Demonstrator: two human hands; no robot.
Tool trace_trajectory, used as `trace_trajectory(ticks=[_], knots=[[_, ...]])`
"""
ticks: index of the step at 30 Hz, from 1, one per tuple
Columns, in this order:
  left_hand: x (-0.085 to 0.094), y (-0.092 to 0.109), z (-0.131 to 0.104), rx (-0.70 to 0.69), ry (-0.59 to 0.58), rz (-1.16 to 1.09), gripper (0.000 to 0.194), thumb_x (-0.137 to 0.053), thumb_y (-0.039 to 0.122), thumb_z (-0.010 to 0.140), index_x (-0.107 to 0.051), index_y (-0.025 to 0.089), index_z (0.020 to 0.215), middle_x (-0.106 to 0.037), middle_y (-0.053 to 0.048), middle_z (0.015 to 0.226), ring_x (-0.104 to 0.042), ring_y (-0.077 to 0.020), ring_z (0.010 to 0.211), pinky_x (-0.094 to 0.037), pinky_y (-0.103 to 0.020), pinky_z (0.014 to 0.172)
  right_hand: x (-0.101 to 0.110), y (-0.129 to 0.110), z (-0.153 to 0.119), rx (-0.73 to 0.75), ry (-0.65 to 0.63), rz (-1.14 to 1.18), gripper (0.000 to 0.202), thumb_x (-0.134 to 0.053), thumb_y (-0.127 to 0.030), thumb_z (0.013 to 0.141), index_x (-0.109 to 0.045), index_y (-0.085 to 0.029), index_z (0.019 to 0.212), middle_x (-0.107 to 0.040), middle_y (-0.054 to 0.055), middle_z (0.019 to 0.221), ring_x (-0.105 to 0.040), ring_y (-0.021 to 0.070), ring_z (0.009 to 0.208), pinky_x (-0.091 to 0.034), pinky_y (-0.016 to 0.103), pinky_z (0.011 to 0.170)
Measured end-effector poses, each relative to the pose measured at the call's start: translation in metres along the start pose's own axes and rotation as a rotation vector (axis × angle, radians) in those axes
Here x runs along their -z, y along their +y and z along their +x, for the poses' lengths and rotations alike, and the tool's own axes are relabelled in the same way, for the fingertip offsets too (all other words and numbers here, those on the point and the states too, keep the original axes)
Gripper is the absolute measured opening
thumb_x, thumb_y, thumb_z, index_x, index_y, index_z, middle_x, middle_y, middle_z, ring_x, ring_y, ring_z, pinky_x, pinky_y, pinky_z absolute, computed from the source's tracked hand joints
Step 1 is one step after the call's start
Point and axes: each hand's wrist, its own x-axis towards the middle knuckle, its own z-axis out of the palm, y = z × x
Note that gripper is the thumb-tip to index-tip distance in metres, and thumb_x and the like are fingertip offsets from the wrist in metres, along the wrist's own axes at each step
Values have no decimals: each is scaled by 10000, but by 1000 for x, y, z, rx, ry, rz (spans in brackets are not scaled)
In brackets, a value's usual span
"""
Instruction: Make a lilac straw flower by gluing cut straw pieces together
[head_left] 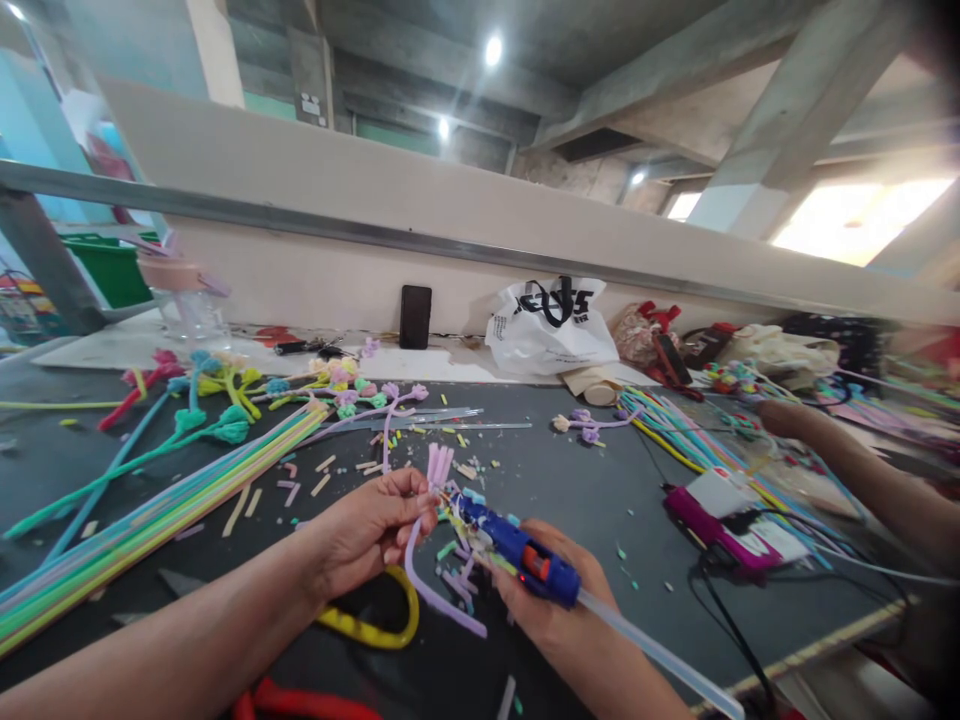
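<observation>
Left hand point(367, 530) pinches a lilac tuft point(440, 466), right hand point(551, 625) wraps a glue gun point(506, 537): apparently gluing, with steady aim needed next.

We see 1 dark phone point(415, 318) upright against the pale partition point(315, 275), 1 white bag point(551, 335) right of it, 1 clear bottle point(187, 312) farther left, 1 green crate point(116, 272) behind.
</observation>
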Motion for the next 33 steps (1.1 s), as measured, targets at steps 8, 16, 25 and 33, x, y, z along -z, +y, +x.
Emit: trace_trajectory(ticks=[8, 16, 25, 33], knots=[[1, -2, 1, -19, -12, 15, 186, -671, 174, 709, -489, 141, 697, -569, 25, 545, -347, 6, 342, -222, -94, 320, 3, -6, 2, -14, 13, -5, 114, -540, -219, 686, -476, -201, 595, -498, -29, 566, -491, 102, 500, -403, 187, 475], [3, -2, 1, -22, -6, 6, 180, -657, 173, 722, -477, 154, 713, -576, 25, 562, -335, -1, 346, -207, -93, 308, 1, 0, -1, -8, -13, -5, 61, -539, -210, 679, -515, -182, 630, -519, -20, 610, -489, 89, 525, -399, 172, 487], [4, -4, 3, -29, 15, 30, 176, -644, 176, 737, -472, 153, 705, -555, 26, 551, -336, -1, 346, -209, -85, 302, 10, 1, -1, -10, 17, 6, 130, -563, -270, 693, -520, -197, 594, -552, -12, 597, -516, 111, 521, -430, 196, 499], [1, 1, -2, 4, -24, -61, 83, -586, 114, 773, -514, 121, 733, -507, 24, 577, -331, 13, 364, -224, -79, 316, 31, 21, 13, -96, 171, -174, 147, -542, -331, 722, -570, -197, 671, -591, 2, 611, -543, 137, 540, -422, 232, 531]])
